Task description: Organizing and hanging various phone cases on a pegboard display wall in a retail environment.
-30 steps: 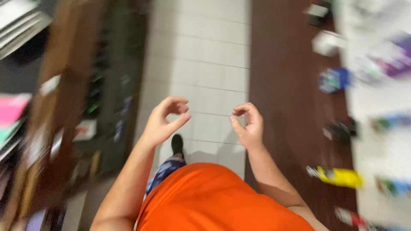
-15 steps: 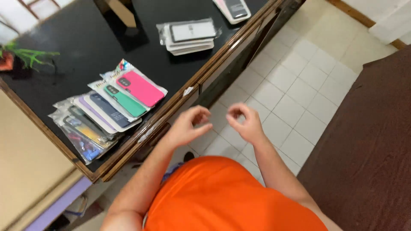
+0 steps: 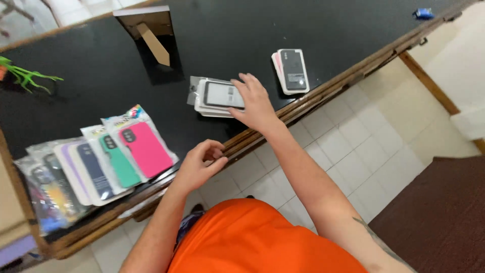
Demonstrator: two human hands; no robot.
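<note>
My right hand (image 3: 256, 102) lies with spread fingers on the near end of a small stack of packaged phone cases (image 3: 214, 95) in the middle of a black glass counter (image 3: 212, 35). My left hand (image 3: 199, 164) hovers at the counter's wooden front edge, fingers curled, nothing in it. A fanned row of packaged phone cases (image 3: 96, 162), pink, green, navy and lilac among them, lies to the left of that hand. Another small stack of cases (image 3: 291, 70) with a dark one on top sits to the right of my right hand.
A brown stand or frame back (image 3: 149, 30) stands at the far side of the counter. A green plastic plant (image 3: 22, 76) pokes in at the left edge. White floor tiles (image 3: 353, 151) and a dark brown mat (image 3: 439, 212) lie below on the right.
The view swung from the floor onto the counter. My right hand reached forward from in front of my body and landed on the middle stack; my left hand moved to the counter's edge.
</note>
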